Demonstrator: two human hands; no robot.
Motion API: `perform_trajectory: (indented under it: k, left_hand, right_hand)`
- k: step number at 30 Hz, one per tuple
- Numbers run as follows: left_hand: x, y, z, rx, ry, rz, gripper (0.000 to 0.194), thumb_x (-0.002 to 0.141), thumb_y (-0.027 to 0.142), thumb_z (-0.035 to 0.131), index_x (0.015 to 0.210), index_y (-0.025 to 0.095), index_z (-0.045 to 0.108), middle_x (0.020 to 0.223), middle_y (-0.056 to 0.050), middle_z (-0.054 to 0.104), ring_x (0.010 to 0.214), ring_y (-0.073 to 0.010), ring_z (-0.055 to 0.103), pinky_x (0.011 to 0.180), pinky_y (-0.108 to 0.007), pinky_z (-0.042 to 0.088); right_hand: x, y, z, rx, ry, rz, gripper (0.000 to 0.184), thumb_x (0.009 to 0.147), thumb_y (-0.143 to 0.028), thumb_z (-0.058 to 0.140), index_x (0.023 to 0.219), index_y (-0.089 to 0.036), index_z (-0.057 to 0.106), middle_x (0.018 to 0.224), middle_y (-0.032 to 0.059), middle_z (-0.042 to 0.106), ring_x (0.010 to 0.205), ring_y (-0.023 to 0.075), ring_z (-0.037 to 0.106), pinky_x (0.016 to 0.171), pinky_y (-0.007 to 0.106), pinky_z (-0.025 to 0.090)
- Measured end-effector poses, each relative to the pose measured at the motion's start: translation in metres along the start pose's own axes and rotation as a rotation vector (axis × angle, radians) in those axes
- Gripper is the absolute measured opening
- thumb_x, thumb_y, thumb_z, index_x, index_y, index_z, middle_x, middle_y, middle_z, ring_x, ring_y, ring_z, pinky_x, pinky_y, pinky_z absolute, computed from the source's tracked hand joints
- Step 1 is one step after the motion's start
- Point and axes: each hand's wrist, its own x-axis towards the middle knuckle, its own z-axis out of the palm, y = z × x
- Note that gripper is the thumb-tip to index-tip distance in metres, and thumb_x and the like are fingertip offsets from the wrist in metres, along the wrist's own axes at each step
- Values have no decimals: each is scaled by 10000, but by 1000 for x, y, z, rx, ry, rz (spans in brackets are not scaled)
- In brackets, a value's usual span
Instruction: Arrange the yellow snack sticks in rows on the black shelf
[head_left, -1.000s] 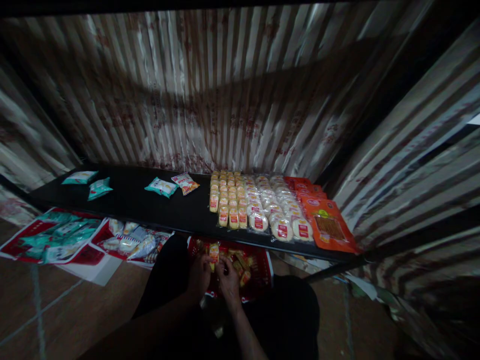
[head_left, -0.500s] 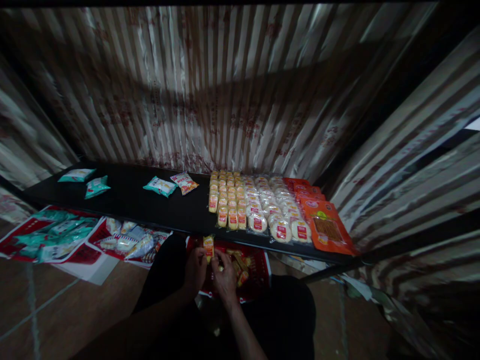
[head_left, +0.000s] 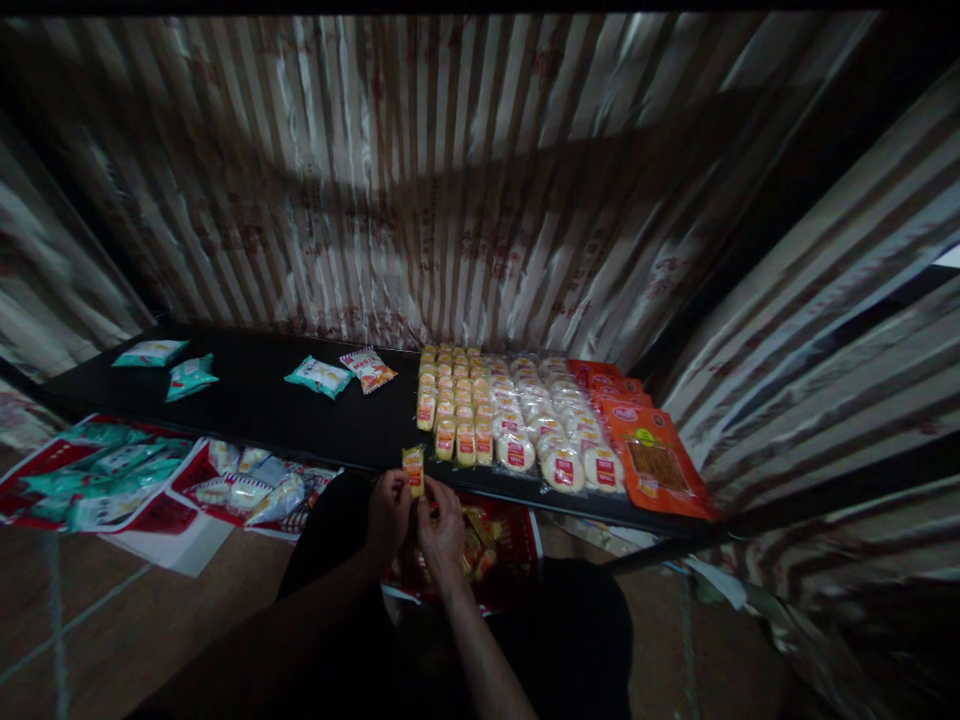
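Small yellow-and-red wrapped snack packet [head_left: 412,471] upright in the clenched left grip [head_left: 388,517], right grip [head_left: 442,531] curled just beside it, contact unclear. Directly below and near, a red plastic basket [head_left: 517,560] of similar packets; farther, a long black surface [head_left: 225,378] under neat rows of wrapped snacks [head_left: 517,420].

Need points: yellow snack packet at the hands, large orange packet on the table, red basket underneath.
yellow snack packet [head_left: 412,472], head view, middle of its label
large orange packet [head_left: 658,467], head view, centre of its front
red basket [head_left: 525,556], head view, right rim
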Motion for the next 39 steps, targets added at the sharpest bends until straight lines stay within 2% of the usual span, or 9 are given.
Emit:
perform_trajectory:
  k: [6,16,23,32,39]
  left_hand:
    - [15,2,6,-27,38,28,77,738,195,513,797,189,563,810,-24,613,763,-149,599,749,-305,499]
    - [42,0,18,7,54,88,65,775,214,493,809,196,544,822,-21,592,770,-140,582,735,-280,488]
    - [51,-6,23,40,62,86,86,782,193,480,832,194,550,825,-20,589,775,-139,578,732,-280,489]
    - [61,1,28,77,44,88,101,777,191,472,838,187,552,816,-25,600,767,-145,580,731,-291,476]
    - [66,3,31,79,40,86,94,786,206,464,824,188,548,800,-23,601,750,-146,579,715,-288,471]
  right_hand:
    - [14,-5,6,6,32,9,367,818,-227,414,1101,-136,629,999,127,620,941,204,584,847,347,477]
    - [34,-3,14,25,70,-51,351,848,-251,400,1115,-152,605,1033,126,627,988,213,567,888,383,460]
    - [34,-4,19,61,52,-26,345,828,-227,407,1101,-161,607,1055,123,630,990,207,572,891,380,466]
    - [41,2,26,71,52,-10,398,769,-177,395,1097,-119,614,1099,150,623,1054,222,561,945,407,446]
    - [41,6,28,89,50,8,397,818,-218,381,1130,-131,611,1165,145,621,1114,216,553,981,411,427]
